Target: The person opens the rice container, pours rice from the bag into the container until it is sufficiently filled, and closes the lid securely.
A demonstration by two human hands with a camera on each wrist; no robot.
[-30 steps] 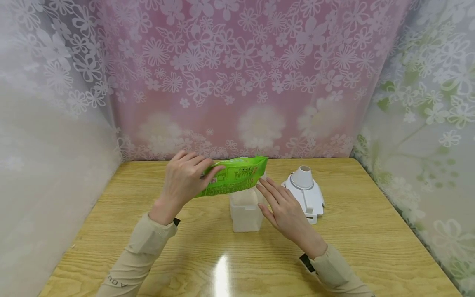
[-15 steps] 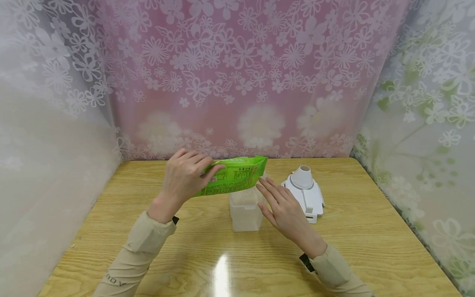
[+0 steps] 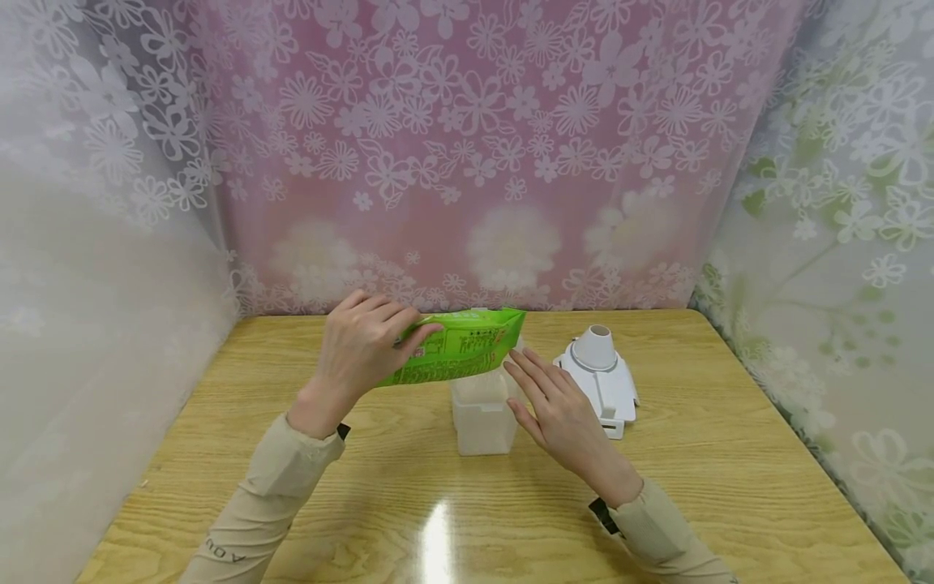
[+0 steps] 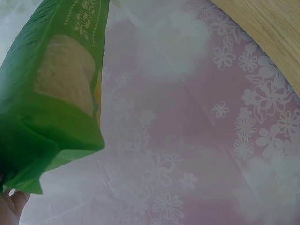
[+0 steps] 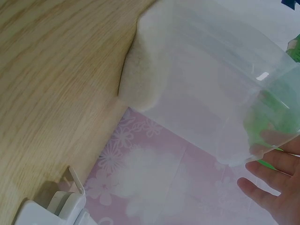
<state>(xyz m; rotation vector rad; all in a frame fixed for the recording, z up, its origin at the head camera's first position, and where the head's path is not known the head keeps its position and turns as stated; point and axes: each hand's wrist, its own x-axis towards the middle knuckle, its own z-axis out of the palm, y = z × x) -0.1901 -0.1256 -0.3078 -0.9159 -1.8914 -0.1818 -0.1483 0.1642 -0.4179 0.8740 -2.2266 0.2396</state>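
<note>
Left hand, head view: grasping the green bag, tilted between both hands
Right hand, head view: released, fingers extended beside the translucent container
White device, head view: just beyond the right hand
Bag window, left wrist: pale contents, above left fingers
Pale grains, right wrist: inside container, below right fingers

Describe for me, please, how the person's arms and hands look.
The left sleeve and right sleeve are long and beige, with dark lettering on the left one. A small black piece shows at each cuff. The left hand and right hand are ungloved.
</note>
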